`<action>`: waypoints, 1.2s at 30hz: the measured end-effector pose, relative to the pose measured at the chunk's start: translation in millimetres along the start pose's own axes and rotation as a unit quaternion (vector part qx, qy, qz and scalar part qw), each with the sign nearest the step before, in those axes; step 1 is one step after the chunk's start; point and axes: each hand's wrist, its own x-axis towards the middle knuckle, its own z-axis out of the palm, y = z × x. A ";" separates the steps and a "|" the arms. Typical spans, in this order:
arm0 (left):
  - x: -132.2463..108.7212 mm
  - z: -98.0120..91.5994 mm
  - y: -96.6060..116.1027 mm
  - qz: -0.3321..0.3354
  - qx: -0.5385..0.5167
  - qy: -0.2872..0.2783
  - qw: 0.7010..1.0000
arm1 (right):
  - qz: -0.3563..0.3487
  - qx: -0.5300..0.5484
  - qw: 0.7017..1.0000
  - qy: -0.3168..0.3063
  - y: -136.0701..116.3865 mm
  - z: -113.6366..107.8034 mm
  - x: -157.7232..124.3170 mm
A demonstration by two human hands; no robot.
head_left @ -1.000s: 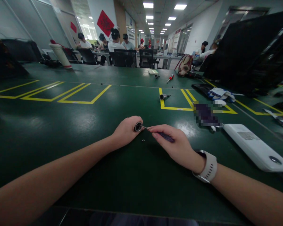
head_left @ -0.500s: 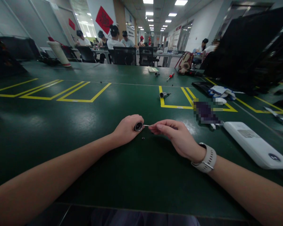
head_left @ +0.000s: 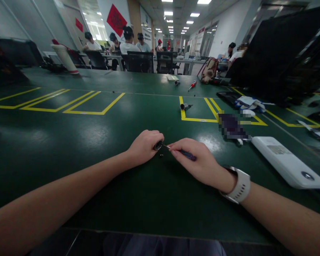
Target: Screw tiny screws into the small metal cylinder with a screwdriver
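Note:
My left hand (head_left: pixel 144 146) rests on the green table (head_left: pixel 69 142) with its fingers closed round a small dark metal cylinder (head_left: pixel 157 145), the open end facing right. My right hand (head_left: pixel 196 160) pinches a thin screwdriver (head_left: pixel 180 151) with a dark blue handle; its metal tip points into the cylinder's end. A tiny dark screw (head_left: pixel 161 155) lies on the table just below the cylinder. A white watch (head_left: pixel 240 186) is on my right wrist.
A white flat device (head_left: pixel 285 161) lies to the right. Farther back lie another small cylinder (head_left: pixel 185 106), a red-handled screwdriver (head_left: pixel 192 85), gloves (head_left: pixel 249 103) and yellow tape boxes (head_left: pixel 96 103). Black cases (head_left: pixel 282 53) stand at the right. Several people sit at far tables.
My right hand drew back from the cylinder half a second ago, then returned, with the screwdriver tip at the cylinder's end again. The left hand barely moved.

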 end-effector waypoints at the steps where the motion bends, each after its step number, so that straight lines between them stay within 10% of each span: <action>1: 0.1 -0.3 0.0 0.000 -0.002 0.001 1.000 | 0.043 0.041 0.998 -0.002 3.9 -2.2 1.5; 11: 2.4 0.5 -3.3 -0.043 -0.088 0.013 0.995 | 0.280 0.472 0.836 0.011 26.7 -2.3 11.9; 21: 1.7 -2.7 0.6 -0.018 -0.013 0.001 1.000 | 0.078 0.079 0.994 0.011 3.2 -4.6 3.8; 24: 0.9 -4.2 2.4 -0.002 0.001 -0.009 1.000 | 0.138 0.161 0.977 -0.001 6.4 -5.7 5.7; 31: 1.3 -1.4 -1.2 -0.028 -0.059 0.021 0.998 | 0.275 0.475 0.835 0.019 25.6 -3.1 10.9; 36: 3.0 -0.2 -2.0 -0.045 -0.087 0.022 0.995 | 0.281 0.501 0.819 0.016 29.8 -2.7 11.2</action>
